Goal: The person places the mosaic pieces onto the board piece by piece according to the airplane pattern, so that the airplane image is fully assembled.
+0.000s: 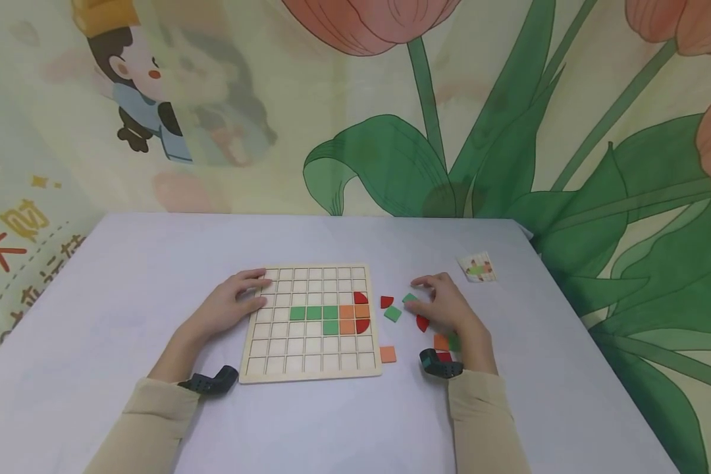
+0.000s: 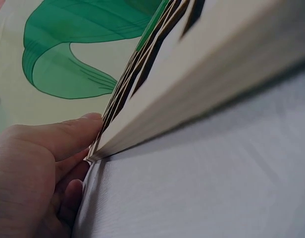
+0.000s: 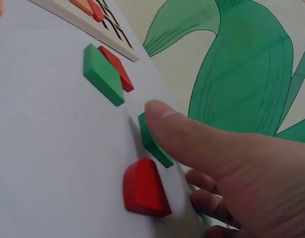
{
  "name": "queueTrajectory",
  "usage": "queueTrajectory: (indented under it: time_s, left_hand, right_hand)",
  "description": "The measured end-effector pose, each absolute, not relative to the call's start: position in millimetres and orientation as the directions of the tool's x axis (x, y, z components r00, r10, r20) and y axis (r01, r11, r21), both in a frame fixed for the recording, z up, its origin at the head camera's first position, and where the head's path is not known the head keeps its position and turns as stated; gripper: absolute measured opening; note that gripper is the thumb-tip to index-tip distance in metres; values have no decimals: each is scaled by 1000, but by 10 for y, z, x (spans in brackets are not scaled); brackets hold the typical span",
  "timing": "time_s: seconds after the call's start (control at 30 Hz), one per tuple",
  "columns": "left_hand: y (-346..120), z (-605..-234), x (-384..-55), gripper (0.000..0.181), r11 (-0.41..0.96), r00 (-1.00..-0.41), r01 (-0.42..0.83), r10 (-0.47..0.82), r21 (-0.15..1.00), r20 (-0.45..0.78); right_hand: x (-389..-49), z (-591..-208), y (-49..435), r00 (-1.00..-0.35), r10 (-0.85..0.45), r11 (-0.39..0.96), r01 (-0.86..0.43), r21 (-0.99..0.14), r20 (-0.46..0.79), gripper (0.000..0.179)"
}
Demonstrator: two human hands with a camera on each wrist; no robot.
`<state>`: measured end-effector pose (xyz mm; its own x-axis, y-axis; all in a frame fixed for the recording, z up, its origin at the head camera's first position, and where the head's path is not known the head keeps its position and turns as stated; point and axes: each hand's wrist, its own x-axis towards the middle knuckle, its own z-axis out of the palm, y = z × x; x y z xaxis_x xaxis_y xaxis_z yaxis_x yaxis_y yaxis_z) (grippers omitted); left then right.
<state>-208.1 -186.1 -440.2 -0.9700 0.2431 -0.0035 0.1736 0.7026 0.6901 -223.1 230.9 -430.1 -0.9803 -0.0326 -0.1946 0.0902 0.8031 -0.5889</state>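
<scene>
My left hand (image 1: pixel 231 304) rests on the left edge of a wooden grid board (image 1: pixel 284 365), fingertips on its rim. In the left wrist view the thumb (image 2: pixel 76 135) lies along the board's edge (image 2: pixel 202 94). Green squares (image 1: pixel 314 313), orange squares (image 1: pixel 346 326) and red quarter-circle pieces (image 1: pixel 363 326) sit in the grid's middle and right. To the right of the board, my right hand (image 1: pixel 447 304) is over loose tiles, thumb and forefinger apart around a green square tile (image 1: pixel 410 298). In the right wrist view its thumb overlaps that tile (image 3: pixel 152 141), beside a red rounded piece (image 3: pixel 145 188).
Between board and right hand lie another green square (image 1: pixel 393 314) and a red quarter-circle (image 1: pixel 387 301). An orange square (image 1: pixel 388 354) lies near the board's lower right corner. More tiles (image 1: pixel 441 342) lie by the right wrist. A small pattern card (image 1: pixel 478 268) is at the back right.
</scene>
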Motion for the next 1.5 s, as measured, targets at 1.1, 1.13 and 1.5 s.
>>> queueTrajectory:
  time_s: [1.1,1.13,1.5]
  left_hand:
    - [-1844,-4397,-2024,44,701,-970,199,242,685,34]
    - [-1845,-4401,-2024,44,700,-969,201,244,685,34]
    - [-1829,-4403,-2002,45,716,-971,198,236,669,34]
  right_hand:
    - [-2130,-4376,2369,-997,-22,819,27,-573,-78,35]
    - [-2132,-4377,2370,-997,-20,816,29,-577,-78,35]
    - [-2141,-4377,2341,-998,-5,796,38,-604,-69,35]
